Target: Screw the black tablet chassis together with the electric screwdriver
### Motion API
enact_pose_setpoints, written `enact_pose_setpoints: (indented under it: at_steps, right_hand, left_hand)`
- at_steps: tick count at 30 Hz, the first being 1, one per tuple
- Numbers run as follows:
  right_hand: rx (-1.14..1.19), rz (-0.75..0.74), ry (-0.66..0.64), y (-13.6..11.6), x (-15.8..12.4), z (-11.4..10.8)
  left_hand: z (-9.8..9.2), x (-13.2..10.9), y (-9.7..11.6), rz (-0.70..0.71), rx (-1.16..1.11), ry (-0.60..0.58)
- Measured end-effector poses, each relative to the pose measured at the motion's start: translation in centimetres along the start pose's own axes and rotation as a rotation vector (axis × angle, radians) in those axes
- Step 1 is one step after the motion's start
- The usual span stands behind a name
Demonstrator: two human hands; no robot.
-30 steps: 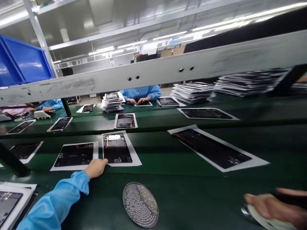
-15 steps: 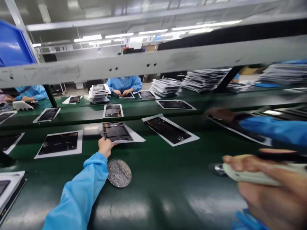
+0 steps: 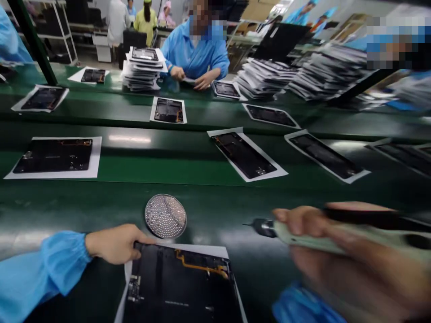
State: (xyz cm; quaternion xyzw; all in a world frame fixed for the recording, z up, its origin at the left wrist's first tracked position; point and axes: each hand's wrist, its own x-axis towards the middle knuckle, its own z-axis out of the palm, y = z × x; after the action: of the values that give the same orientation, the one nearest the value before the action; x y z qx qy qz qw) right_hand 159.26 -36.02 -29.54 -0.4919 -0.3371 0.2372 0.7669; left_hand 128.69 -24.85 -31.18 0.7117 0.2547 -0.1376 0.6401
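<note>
My left hand (image 3: 112,244) grips the top left edge of a black tablet back panel (image 3: 178,287), which lies at the bottom of the view on a white paper sheet (image 3: 210,250). An orange flex cable (image 3: 200,264) runs across the panel's upper part, and the lower part is cut off by the frame. My right hand (image 3: 332,255), blurred at the right, is closed around a pale green electric screwdriver (image 3: 303,237) with a dark metal tip pointing left. Just above the panel lies a round perforated metal plate (image 3: 165,216) with small screws on it.
The green conveyor belt (image 3: 134,195) carries several black panels on white sheets, such as one (image 3: 244,154) ahead. Across it, a co-worker in a blue smock (image 3: 195,54) handles a panel beside tall stacks of panels (image 3: 144,69).
My left hand has pulled the panel and its paper toward me off the belt's middle. The screwdriver has come forward in my right hand, and my view has tipped down, leaving the grey bar out of sight.
</note>
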Motion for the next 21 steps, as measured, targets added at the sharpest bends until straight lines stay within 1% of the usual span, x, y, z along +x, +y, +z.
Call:
enact_pose_setpoints:
  at_steps: [2, 3, 4, 6, 9, 12, 14, 15, 18, 21]
  right_hand:
    - [0.099, 0.040, -0.122, 2.0, -1.3, 3.5]
    - [0.119, 0.065, -0.160, 3.1, -1.9, 4.8]
    - [0.127, 0.087, -0.193, 4.0, -2.4, 5.8]
    - [0.124, 0.134, -0.250, 5.4, -3.1, 6.6]
    - [0.111, 0.183, -0.307, 5.7, -3.4, 6.2]
    - [0.093, 0.203, -0.316, 5.1, -3.2, 5.2]
    - [0.079, 0.226, -0.321, 4.7, -3.1, 4.8]
    - [0.076, 0.234, -0.320, 4.7, -3.1, 4.6]
    - [0.066, 0.246, -0.308, 4.8, -3.1, 4.2]
    - [0.060, 0.263, -0.304, 5.0, -3.2, 3.8]
  left_hand:
    - [-0.9, 0.0, -1.1, 0.037, 0.194, 0.053]
    - [-1.1, 0.2, -1.6, 0.062, 0.290, 0.096]
    - [-1.0, 0.5, -2.0, 0.089, 0.372, 0.135]
    - [-0.3, 1.0, -2.3, 0.131, 0.474, 0.181]
    - [1.6, 1.5, -1.4, 0.166, 0.577, 0.226]
    - [3.9, 1.9, -0.1, 0.196, 0.846, 0.364]
    - [5.3, 2.4, 0.4, 0.234, 1.025, 0.460]
    - [5.8, 2.7, 0.5, 0.261, 1.078, 0.485]
    - [6.9, 3.4, 0.4, 0.336, 1.135, 0.508]
    - [7.2, 3.7, 0.4, 0.367, 1.138, 0.526]
